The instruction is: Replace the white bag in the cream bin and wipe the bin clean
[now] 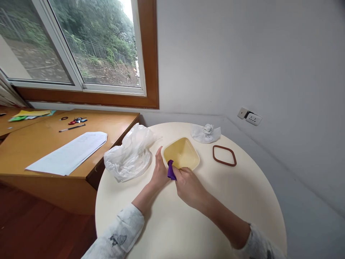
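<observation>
A pale yellow square container with rounded corners sits on the round cream table, its open top facing me. My left hand grips its left side, thumb up along the wall and the other fingers hidden behind it. My right hand pinches a purple cloth against the container's near left rim, part of it folded over the edge. To the right lies a brown square ring, apart from both hands.
A crumpled white plastic bag lies at the table's left, and a knotted white bag at the back. Beside the round table stands a wooden desk with papers, a pen and keys. The wall is close behind.
</observation>
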Demonstrator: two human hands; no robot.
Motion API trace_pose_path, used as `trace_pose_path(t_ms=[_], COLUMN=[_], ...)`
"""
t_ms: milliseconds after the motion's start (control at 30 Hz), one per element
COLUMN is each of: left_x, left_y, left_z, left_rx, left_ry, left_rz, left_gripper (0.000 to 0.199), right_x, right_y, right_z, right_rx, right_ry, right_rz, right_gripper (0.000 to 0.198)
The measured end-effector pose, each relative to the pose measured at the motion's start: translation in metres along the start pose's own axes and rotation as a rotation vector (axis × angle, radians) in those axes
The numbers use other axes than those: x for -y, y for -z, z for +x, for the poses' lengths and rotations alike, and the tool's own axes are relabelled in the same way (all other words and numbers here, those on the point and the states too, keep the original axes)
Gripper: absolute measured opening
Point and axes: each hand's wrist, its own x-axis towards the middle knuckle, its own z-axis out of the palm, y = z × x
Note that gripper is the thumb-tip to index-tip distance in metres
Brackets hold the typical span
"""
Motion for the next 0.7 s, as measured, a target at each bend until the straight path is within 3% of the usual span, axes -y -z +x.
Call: trace_pose_path(t_ms=[167,367,600,700], left_x=[-0.001,0.000,-0.003,-0.004], left_y=[0.003,0.002,0.005,0.006], left_z=[0.004,0.004,0.004,0.005], left_rx=[0.049,0.122,0.182,0.191], left_ry=[-0.072,-0.172,-0.185,-0.195], left_rz=[0.085,0.086,0.077,0.078], left_gripper=[0.103,0.114,0.112,0.114], right_x=[-0.016,-0.037,-0.045,-0.049], right_y=[0.023,0.034,0.013,-0.006], right_z=[-0.009,-0.002,0.034,0.050], right_rx=[0.164,0.368,0.570,0.559], right_ry=[0.115,0.026,0.082,0.074], right_rz=[-0.035,-0.208,-0.119,-0.136], right_gripper=[0.031,0.033,0.028,0.022])
